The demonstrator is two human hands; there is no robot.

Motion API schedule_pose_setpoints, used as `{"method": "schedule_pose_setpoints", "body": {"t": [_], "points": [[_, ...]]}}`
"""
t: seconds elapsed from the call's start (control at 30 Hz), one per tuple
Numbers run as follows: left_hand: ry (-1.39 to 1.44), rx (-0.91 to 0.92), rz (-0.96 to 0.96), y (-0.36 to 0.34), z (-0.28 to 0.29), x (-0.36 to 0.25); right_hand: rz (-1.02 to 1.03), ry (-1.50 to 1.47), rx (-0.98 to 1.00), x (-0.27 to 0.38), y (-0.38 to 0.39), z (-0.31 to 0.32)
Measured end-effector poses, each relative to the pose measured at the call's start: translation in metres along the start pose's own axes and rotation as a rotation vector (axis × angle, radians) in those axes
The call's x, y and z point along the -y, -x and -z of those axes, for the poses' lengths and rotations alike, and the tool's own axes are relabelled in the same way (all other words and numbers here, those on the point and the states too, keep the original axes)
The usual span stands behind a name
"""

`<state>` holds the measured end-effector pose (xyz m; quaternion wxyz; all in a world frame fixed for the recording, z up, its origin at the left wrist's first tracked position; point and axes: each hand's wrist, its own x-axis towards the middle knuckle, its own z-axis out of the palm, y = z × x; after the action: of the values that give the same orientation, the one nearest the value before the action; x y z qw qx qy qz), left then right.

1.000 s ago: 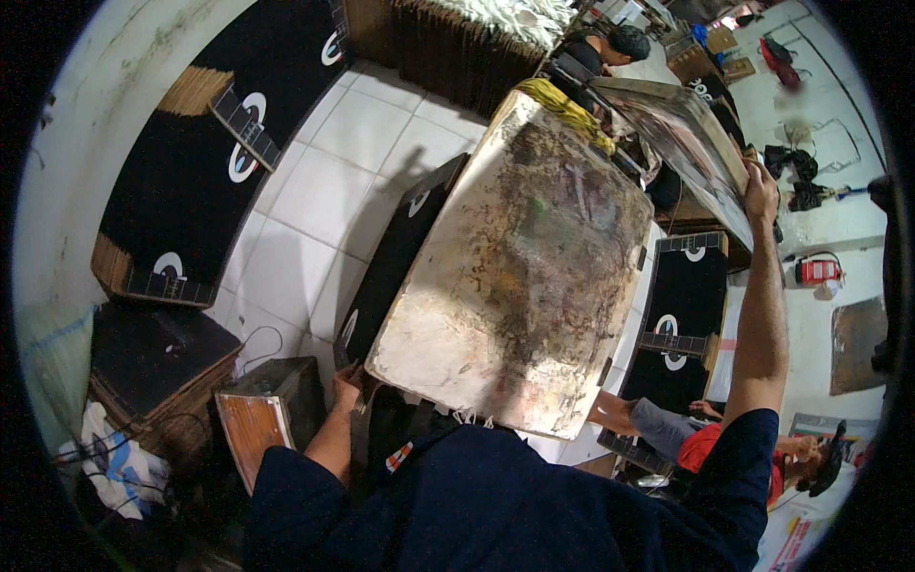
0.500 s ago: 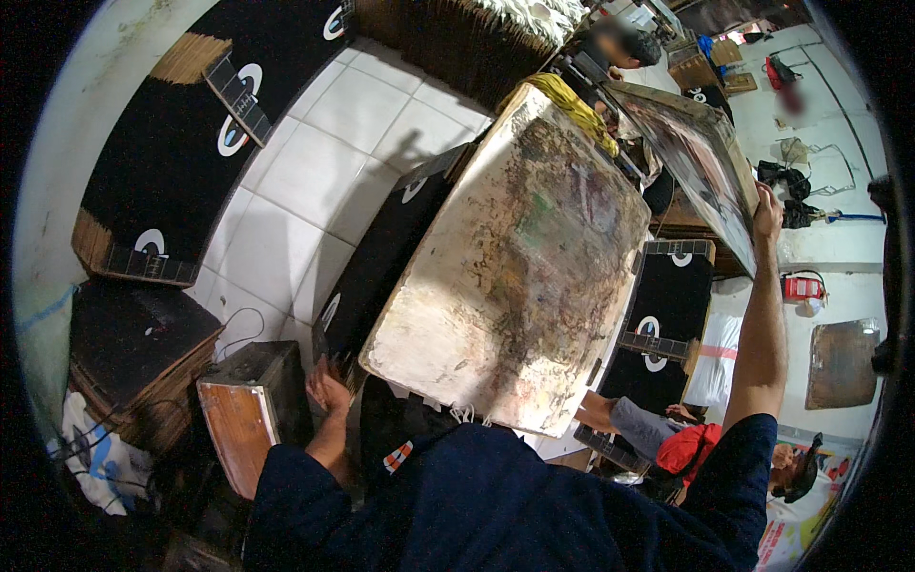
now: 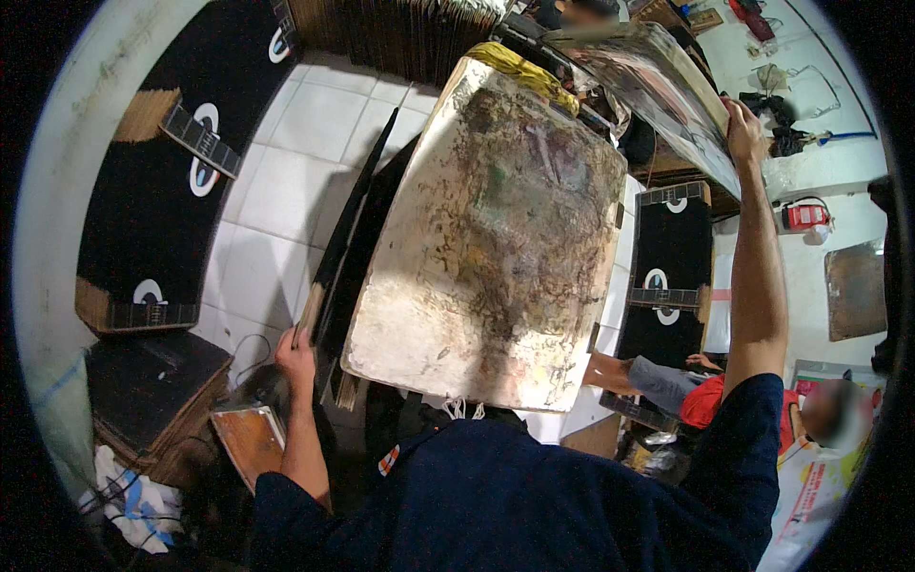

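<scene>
A broad, stained board point(image 3: 491, 238), cream and mottled with paint, fills the middle. Beyond its right side a painted wooden frame point(image 3: 648, 91) stands raised at a slant, and my right hand point(image 3: 746, 138) grips its right edge. At the lower left my left hand point(image 3: 296, 357) is closed on the near end of a thin black panel point(image 3: 352, 229) with a pale edge, tilted nearly on edge beside the board. More dark panels lie partly hidden under the board. A yellow cloth point(image 3: 519, 71) is bunched at the board's far end.
Black printed panels lean at left point(image 3: 133, 210) and right point(image 3: 658, 243) over white floor tiles point(image 3: 291, 191). A dark stack point(image 3: 143, 400) and a wooden box point(image 3: 246, 439) sit at lower left. A person in red point(image 3: 715, 405) is at lower right, another point(image 3: 562, 14) at the top.
My left hand has moved left and up, and the thin panel it holds has lifted away from the board's left side. My right hand still grips the raised frame.
</scene>
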<state>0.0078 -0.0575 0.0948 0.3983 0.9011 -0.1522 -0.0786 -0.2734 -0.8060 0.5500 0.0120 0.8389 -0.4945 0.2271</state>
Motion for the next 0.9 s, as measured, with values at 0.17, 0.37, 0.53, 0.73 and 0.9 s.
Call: {"method": "schedule_pose_setpoints", "body": {"t": [0.17,0.37,0.53,0.73,0.9], "points": [[0.024,-0.268,-0.492,-0.088,0.004,-0.156,-0.056,0.102,-0.003,0.022,0.002,0.011],[0.097,-0.379,-0.730,-0.089,0.092,-0.312,-0.088,0.131,0.081,0.036,-0.010,0.018],[0.012,-0.357,-0.858,0.002,0.143,-0.378,-0.124,0.116,0.005,0.048,-0.004,0.018],[-0.119,-0.181,-1.286,0.127,0.113,-0.427,-0.085,0.035,-0.012,0.059,0.026,0.022],[0.019,0.148,-1.512,0.235,-0.028,-0.409,-0.056,-0.034,-0.004,0.057,0.038,0.020]]}}
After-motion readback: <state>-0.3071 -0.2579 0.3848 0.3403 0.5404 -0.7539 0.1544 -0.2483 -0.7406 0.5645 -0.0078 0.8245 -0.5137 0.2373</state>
